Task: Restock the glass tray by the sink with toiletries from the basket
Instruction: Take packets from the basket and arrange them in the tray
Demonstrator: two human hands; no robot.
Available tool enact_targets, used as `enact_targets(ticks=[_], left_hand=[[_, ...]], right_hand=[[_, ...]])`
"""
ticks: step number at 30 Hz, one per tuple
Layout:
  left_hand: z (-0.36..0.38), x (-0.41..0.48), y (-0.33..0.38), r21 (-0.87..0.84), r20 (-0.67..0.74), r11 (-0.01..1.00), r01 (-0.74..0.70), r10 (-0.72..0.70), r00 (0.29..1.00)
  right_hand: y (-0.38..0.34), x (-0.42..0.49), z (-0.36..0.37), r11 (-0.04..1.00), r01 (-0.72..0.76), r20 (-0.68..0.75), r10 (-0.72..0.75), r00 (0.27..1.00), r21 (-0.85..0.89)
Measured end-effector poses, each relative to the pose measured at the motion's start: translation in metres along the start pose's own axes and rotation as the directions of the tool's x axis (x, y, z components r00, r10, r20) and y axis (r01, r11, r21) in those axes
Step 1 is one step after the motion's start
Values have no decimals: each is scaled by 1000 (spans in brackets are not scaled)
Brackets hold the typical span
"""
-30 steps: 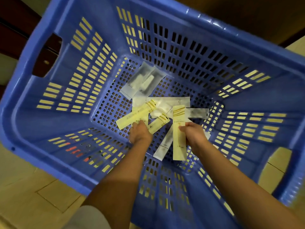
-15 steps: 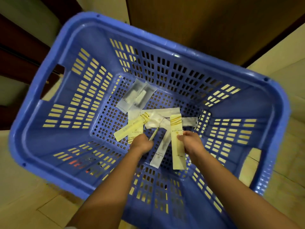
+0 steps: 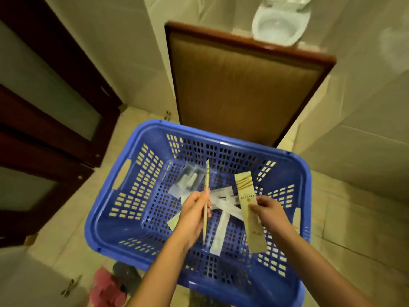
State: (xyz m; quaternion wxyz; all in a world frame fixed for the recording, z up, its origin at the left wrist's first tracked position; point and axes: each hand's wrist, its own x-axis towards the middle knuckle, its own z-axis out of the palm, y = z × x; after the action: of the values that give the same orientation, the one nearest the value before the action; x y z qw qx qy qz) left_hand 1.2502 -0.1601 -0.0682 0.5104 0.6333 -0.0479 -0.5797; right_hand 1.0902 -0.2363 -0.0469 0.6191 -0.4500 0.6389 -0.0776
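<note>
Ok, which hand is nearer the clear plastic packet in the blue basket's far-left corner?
Left. The left hand hovers just short of the clear plastic packet; the right hand is farther off, rightward.

Both bare forearms reached forward from the lower edge, nearly parallel. The left hand [image 3: 193, 214] pinched a slim sachet [image 3: 207, 185] edge-on between thumb and fingers. The right hand [image 3: 271, 212], apart from it, gripped a flat cream sachet [image 3: 244, 189], thumb across its face.
</note>
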Motion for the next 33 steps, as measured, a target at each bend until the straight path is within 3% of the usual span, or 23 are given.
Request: enact_targets(ticks=[3,9,17,23,33], left_hand=[[7,-25,30,-64,57,997,-48,52,997],[20,-59,70,295,121,922,-252,225,967],[69,-103,86,259,118,935,-243,219,969],[125,-136,68,295,198,913,-281,229,953],[292,-221,-40,255,367,910,-325,220,904]], right_hand=[[-19,-31,-4,997,58,-8,-57,998,44],[-51,-75,-19,963,161,-53,-153,987,218],[-74,-114,-46,863,268,-84,-257,963,428],[-54,-146,-96,788,269,-110,-251,962,554],[55,-198,-250,715,406,-352,-234,906,570]])
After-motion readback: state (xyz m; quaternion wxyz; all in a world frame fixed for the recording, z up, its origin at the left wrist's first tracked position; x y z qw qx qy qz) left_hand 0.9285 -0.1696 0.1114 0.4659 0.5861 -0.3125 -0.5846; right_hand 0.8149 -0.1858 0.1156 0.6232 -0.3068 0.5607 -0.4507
